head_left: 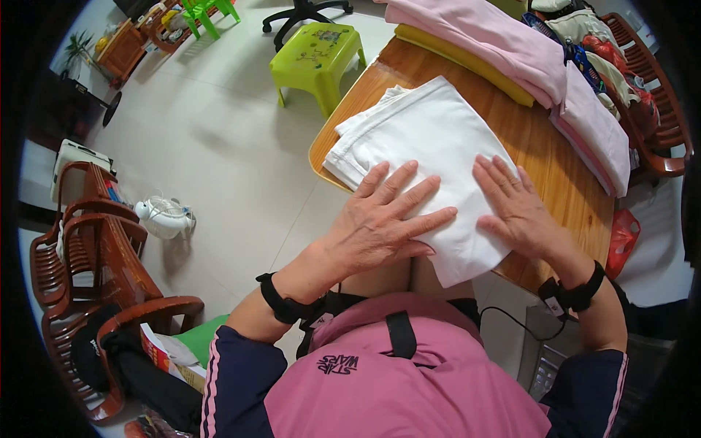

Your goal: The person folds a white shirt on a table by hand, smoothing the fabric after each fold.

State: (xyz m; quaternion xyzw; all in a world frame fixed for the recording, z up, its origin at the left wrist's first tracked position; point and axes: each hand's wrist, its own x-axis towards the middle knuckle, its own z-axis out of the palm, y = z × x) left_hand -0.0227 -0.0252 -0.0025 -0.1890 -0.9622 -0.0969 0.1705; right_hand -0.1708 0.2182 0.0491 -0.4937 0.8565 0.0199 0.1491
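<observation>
A folded white cloth, perhaps a garment, (434, 131) lies on the wooden table (544, 153), its near corner hanging past the front edge. Flat on its left part rests my left hand (391, 212), fingers spread and pointing away from me. My right hand (515, 204) presses on the cloth's right edge with its fingers stretched out. Neither hand grips anything. At the far left of the cloth several layered edges show. What lies beneath my palms is hidden.
Pink folded fabric (504, 51) and a yellow folded piece (467, 64) lie along the table's far side. Beyond the left corner stands a green plastic stool (318, 62). Wooden chairs (102, 255) are at the left, and a red plastic bag (622, 241) is at the right.
</observation>
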